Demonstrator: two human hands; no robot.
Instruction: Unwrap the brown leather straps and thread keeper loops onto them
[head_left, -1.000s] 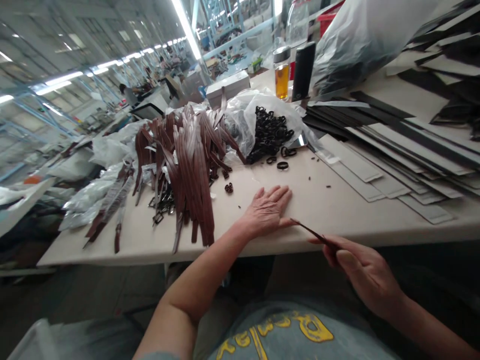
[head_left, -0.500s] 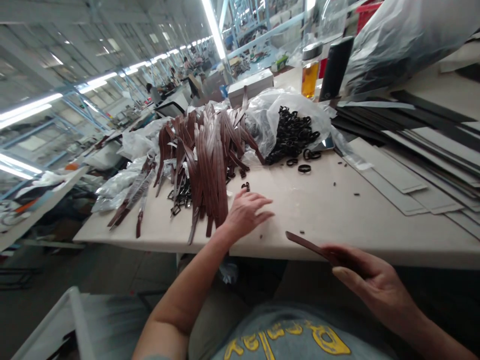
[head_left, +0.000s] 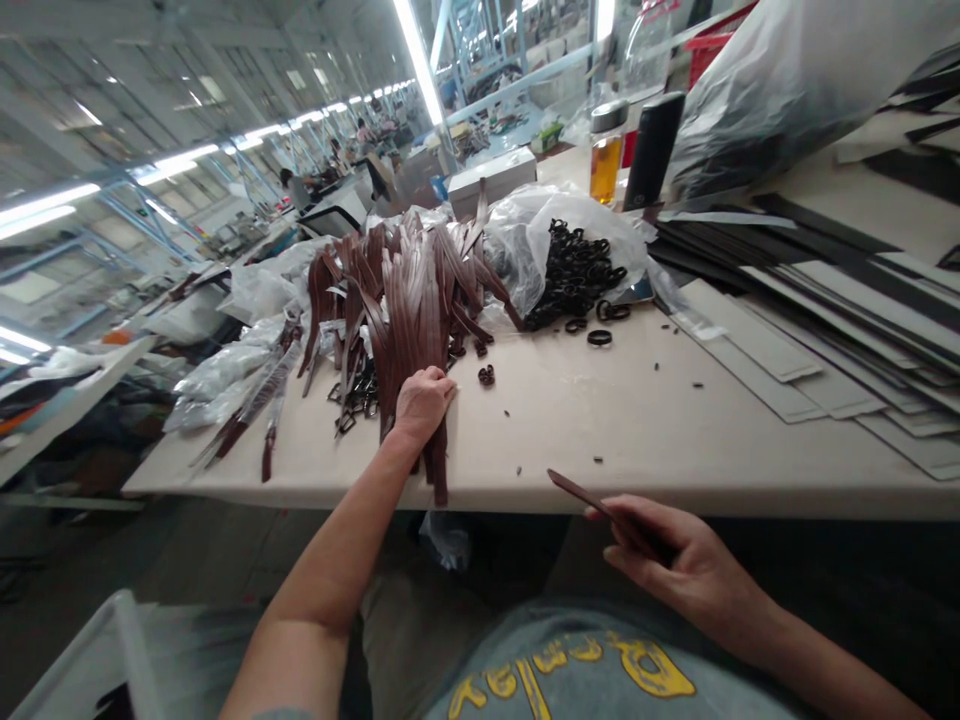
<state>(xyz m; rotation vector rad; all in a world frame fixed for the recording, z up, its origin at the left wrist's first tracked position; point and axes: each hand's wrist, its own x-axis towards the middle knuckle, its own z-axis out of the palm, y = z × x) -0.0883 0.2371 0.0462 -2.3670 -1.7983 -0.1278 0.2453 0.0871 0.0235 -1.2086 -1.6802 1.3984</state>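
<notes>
My left hand rests on the lower part of a heap of brown leather straps, its fingers curled in at the right edge of the bundle, closed on a strap. How many straps it grips is hidden under the palm. In front of the table edge, my right hand holds a folded brown leather strap, whose narrow end points up and left. Just right of the heap lie small dark brown loops. Black metal buckles lie under the heap's left side.
Black loops spill from a clear plastic bag at the back. Grey and black strips are stacked at right. A jar of amber liquid and a black flask stand behind. Plastic-wrapped straps lie at left. Tiny dark pieces dot the tabletop.
My left hand has moved left from the bare tabletop onto the strap heap, and its spread fingers have closed. My right hand still holds its strap, now slightly further left in view.
</notes>
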